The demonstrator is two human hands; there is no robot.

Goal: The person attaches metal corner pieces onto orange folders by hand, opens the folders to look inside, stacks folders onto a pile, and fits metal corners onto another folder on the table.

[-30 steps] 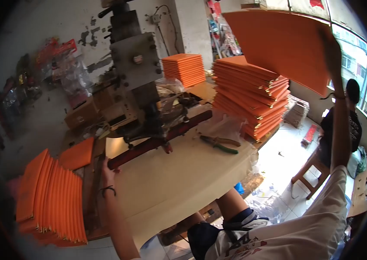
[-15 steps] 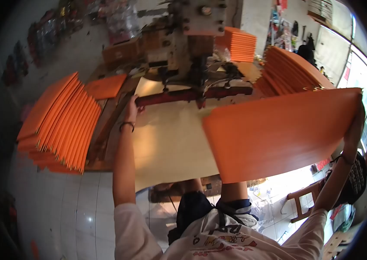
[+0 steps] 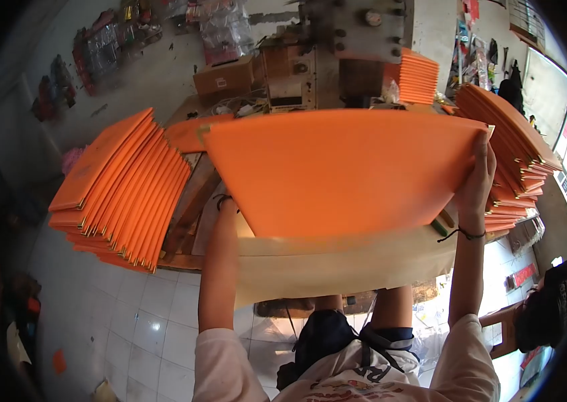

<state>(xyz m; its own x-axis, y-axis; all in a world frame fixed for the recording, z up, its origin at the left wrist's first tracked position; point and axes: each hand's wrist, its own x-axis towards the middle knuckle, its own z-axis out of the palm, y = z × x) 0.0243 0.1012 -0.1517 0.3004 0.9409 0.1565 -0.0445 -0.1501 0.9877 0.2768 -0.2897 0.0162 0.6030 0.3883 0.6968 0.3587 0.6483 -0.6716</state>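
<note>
A large orange folder (image 3: 337,171) with metal corners is held up in front of me, tilted over the table. My right hand (image 3: 476,175) grips its right edge near the upper corner, thumb on the near face. My left forearm (image 3: 220,268) reaches up to the folder's left side. The folder hides that hand's fingers, so its hold cannot be seen. Below the folder a cream-coloured sheet (image 3: 344,264) covers the table's front and hangs over the edge.
On the left leans a stack of orange folders (image 3: 119,191); another stack (image 3: 514,154) stands at right, with a smaller pile (image 3: 419,77) behind. A machine head (image 3: 357,30) rises at the back near a cardboard box (image 3: 224,77). A wooden stool (image 3: 501,328) is at lower right.
The folder has swung left from the right side and now covers the middle of the table and the machine's dark red bar. My right hand came left with it; my left hand went behind it.
</note>
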